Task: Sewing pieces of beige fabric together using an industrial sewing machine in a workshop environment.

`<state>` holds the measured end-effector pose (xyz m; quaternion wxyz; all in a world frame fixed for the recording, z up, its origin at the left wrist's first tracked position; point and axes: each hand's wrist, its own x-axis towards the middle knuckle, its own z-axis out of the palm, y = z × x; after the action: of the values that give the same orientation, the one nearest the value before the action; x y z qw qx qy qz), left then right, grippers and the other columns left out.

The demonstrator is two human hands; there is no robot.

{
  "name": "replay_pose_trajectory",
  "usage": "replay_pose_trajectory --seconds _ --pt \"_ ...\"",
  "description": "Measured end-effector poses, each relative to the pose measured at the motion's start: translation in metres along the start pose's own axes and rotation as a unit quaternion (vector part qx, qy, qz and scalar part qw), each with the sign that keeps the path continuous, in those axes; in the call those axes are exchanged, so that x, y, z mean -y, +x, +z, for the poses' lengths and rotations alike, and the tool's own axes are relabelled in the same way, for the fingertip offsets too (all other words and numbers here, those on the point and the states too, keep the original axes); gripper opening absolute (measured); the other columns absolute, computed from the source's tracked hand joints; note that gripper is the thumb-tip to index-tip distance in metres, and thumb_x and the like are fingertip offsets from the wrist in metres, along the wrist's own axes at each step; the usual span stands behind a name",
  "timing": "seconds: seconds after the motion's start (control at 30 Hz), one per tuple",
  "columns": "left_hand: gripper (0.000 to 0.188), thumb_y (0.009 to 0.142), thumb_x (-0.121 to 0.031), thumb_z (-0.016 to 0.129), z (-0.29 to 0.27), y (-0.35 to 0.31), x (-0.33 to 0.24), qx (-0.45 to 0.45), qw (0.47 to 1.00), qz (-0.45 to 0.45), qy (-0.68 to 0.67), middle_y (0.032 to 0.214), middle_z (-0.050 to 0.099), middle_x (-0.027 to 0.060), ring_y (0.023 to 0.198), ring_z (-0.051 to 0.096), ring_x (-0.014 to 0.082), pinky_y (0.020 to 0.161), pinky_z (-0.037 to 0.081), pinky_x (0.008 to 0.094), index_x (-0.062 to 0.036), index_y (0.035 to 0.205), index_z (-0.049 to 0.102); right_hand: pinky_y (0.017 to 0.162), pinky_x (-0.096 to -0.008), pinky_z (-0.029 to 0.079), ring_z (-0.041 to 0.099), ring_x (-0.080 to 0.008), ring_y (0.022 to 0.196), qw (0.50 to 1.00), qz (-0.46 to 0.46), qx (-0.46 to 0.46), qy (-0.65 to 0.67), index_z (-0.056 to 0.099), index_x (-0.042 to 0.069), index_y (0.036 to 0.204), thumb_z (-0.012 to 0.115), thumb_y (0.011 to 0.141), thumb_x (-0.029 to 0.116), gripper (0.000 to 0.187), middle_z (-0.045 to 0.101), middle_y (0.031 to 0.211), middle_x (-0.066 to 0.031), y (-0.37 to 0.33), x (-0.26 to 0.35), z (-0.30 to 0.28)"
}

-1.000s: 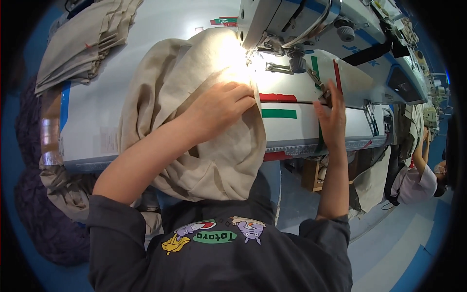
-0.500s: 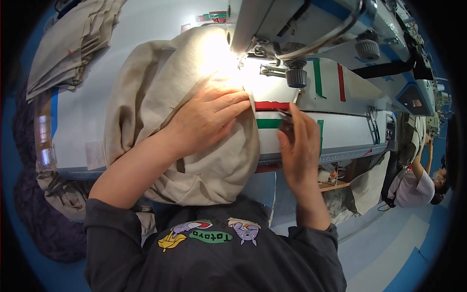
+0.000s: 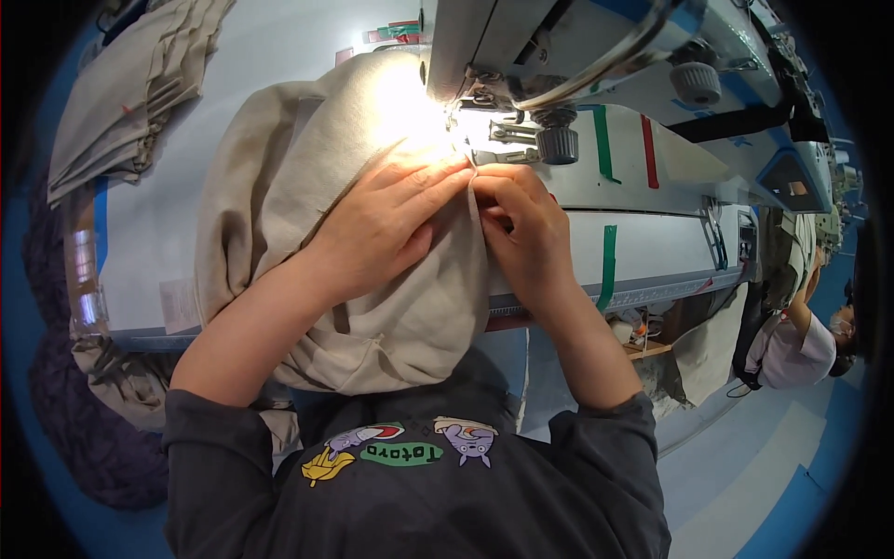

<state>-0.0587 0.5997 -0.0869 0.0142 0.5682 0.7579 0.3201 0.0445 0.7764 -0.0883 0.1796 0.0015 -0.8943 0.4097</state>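
A large beige cloth piece (image 3: 419,326) lies bunched on the machine bed and drapes over the table's front edge. My left hand (image 3: 372,210) rests flat on it, fingers stretched to the cloth's right edge near the needle area. On the other side of that edge, my right hand (image 3: 526,224) is closed, thumb and fingertips pinching the edge beside my left fingertips. Whether a small tool is still inside my right palm is hidden. Directly above both hands is the sewing machine head (image 3: 559,56), its lamp glaring white over the needle, which I cannot make out.
Folded beige pieces (image 3: 140,93) are stacked at the far left. Green tape (image 3: 605,144) and red tape (image 3: 649,154) mark the white bed. Thin tools (image 3: 714,233) lie near its right end. A co-worker (image 3: 792,345) sits at far right.
My right hand has moved up and left from beside the cloth, where it held a small metal tool, to the cloth's edge and pinches it. My left hand has barely moved.
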Motion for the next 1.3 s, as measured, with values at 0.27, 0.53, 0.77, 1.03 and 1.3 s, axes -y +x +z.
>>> replay_pose_trajectory --seconds 0.27,0.53,0.77,1.03,1.3 --pt "0.065 0.074 0.003 0.06 -0.004 -0.002 0.005 0.0 1.0 0.01 -0.005 0.135 0.055 0.0137 0.126 0.05 0.0316 0.112 0.036 0.0457 -0.0045 0.137 0.05 0.07 -0.0306 0.056 0.058 -0.0256 0.103 0.981 -0.128 0.021 -0.142 0.064 0.013 0.117 0.075 0.067 -0.005 0.054 0.06 0.116 -0.0057 -0.001 -0.007 -0.016" --pt "0.056 0.079 0.002 0.06 -0.002 0.0 0.006 -0.01 1.0 0.003 -0.014 0.133 0.056 0.0139 0.125 0.051 0.032 0.113 0.035 0.0474 -0.0039 0.134 0.053 0.093 -0.0392 0.047 0.056 -0.0275 0.111 0.965 -0.093 -0.028 -0.244 0.06 0.008 0.124 0.073 0.071 0.003 0.055 0.058 0.119 -0.008 0.01 -0.012 -0.013" --pt "0.047 0.082 -0.001 0.062 -0.004 -0.002 0.007 -0.028 1.0 0.005 -0.012 0.126 0.059 0.0119 0.121 0.053 0.03 0.111 0.037 0.0441 -0.0054 0.128 0.057 0.084 -0.0413 0.05 0.058 -0.0295 0.103 0.956 -0.101 0.23 -0.151 0.067 0.011 0.109 0.073 0.076 0.006 0.034 0.063 0.109 -0.0062 0.027 -0.028 -0.081" --pt "0.044 0.084 -0.001 0.059 -0.003 -0.002 0.008 -0.007 1.0 -0.003 -0.008 0.127 0.061 0.0105 0.122 0.053 0.0298 0.114 0.033 0.0485 -0.0054 0.128 0.058 0.09 -0.0379 0.052 0.059 -0.0251 0.11 0.93 -0.183 0.212 -0.238 0.063 0.009 0.098 0.07 0.077 0.006 0.023 0.061 0.104 -0.0039 0.021 -0.027 -0.101" --pt "0.045 0.083 0.0 0.059 -0.003 0.002 0.006 -0.013 1.0 -0.007 -0.02 0.128 0.06 0.0105 0.122 0.053 0.029 0.114 0.033 0.0486 -0.0053 0.129 0.058 0.065 -0.0378 0.052 0.064 -0.0254 0.078 0.933 -0.188 0.146 -0.271 0.061 0.01 0.09 0.075 0.076 0.01 0.02 0.064 0.094 -0.0049 0.042 -0.039 -0.047"
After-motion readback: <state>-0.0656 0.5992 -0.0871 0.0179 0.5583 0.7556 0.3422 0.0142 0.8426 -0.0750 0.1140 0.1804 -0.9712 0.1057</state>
